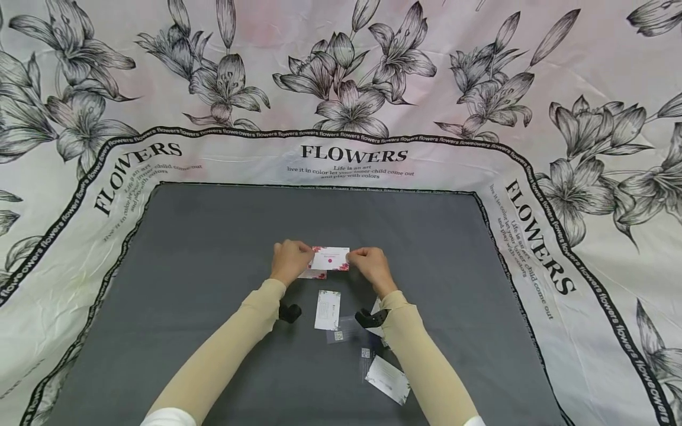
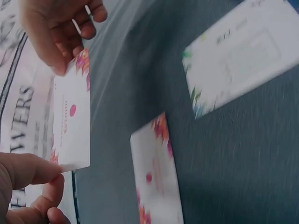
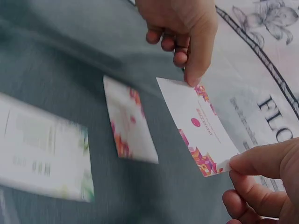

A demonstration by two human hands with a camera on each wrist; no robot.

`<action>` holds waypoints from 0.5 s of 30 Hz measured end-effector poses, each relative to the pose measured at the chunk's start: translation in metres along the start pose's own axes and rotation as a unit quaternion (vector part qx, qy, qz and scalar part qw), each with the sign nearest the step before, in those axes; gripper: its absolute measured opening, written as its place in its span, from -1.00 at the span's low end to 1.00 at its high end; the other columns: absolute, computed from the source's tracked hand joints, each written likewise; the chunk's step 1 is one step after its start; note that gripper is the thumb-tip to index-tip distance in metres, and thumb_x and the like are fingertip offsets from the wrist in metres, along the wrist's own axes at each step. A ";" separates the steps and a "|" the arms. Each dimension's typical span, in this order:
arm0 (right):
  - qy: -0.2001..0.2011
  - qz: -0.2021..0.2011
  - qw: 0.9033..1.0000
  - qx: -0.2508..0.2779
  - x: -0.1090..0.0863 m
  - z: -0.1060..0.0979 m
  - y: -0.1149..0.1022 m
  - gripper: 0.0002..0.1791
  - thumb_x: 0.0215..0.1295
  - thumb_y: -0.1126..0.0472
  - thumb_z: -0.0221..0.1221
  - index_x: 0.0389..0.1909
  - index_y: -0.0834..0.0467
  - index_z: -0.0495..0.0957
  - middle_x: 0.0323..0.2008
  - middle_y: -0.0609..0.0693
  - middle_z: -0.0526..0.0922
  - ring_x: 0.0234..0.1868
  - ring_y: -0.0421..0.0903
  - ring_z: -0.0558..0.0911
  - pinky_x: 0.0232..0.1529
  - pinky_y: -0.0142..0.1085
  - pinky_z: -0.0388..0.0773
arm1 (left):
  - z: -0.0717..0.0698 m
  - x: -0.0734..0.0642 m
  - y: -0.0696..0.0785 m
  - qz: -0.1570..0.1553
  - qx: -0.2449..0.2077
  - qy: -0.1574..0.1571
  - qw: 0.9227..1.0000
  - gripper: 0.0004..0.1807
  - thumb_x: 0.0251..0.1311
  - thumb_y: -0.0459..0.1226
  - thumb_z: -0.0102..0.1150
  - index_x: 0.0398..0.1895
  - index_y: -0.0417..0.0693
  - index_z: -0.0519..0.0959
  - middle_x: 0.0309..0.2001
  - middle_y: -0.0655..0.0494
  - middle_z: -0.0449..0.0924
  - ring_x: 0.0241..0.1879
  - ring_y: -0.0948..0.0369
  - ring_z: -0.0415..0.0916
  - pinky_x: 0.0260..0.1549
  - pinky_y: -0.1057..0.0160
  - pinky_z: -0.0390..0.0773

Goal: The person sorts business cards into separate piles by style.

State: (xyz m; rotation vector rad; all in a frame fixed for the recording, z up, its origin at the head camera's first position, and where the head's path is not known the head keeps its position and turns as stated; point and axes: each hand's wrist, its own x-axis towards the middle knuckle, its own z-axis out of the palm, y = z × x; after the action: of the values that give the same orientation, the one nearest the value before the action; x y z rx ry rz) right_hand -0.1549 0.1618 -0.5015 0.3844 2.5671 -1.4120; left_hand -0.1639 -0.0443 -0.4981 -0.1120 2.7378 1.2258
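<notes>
My left hand [image 1: 290, 261] and right hand [image 1: 372, 269] pinch opposite ends of a white card [image 1: 331, 259] with red-pink corner decoration and a red dot. The held card [image 2: 74, 112] is raised above the cloth in the left wrist view. A matching card [image 3: 128, 120] lies on the grey cloth below it, partly covered by the held card in the head view. Nearer to me lies a white card with green leafy corners [image 1: 327, 310]. Both thumbs press against the ends of the held card, seen in the right wrist view.
A clear plastic sleeve [image 1: 346, 330] with a small printed code lies beside the leafy card. Another sleeve [image 1: 365, 358] and a white card [image 1: 388, 380] are near my right forearm, which partly hides one more card. A flower-printed border [image 1: 354, 157] surrounds the grey cloth [image 1: 213, 236].
</notes>
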 end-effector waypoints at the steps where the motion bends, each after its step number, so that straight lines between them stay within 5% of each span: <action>1: -0.007 0.002 1.000 0.005 0.001 0.003 -0.004 -0.68 0.26 0.08 0.26 -0.13 0.22 0.75 0.02 0.14 0.73 0.07 0.09 0.63 0.13 0.02 0.52 | -0.004 0.001 -0.002 -0.004 -0.004 -0.001 1.000 -0.71 0.28 -0.17 0.14 -0.18 -0.14 0.77 -0.01 -0.11 0.65 0.02 -0.04 0.32 -0.10 -0.03 0.40; 15: -0.046 0.028 0.998 -0.043 0.013 0.049 -0.014 -0.72 0.19 0.03 0.35 -0.27 0.17 0.79 0.02 0.10 0.74 0.10 0.09 0.64 0.12 0.03 0.56 | -0.026 0.011 -0.048 -0.079 0.006 -0.024 0.997 -0.67 0.28 -0.12 0.16 -0.12 -0.13 0.77 0.09 -0.12 0.67 0.08 -0.06 0.34 0.02 -0.07 0.40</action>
State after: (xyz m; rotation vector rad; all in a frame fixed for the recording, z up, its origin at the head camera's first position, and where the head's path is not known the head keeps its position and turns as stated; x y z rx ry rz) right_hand -0.1701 0.1147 -0.5196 0.3656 2.5125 -1.2662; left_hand -0.1716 -0.0961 -0.5181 -0.2882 2.6377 1.1558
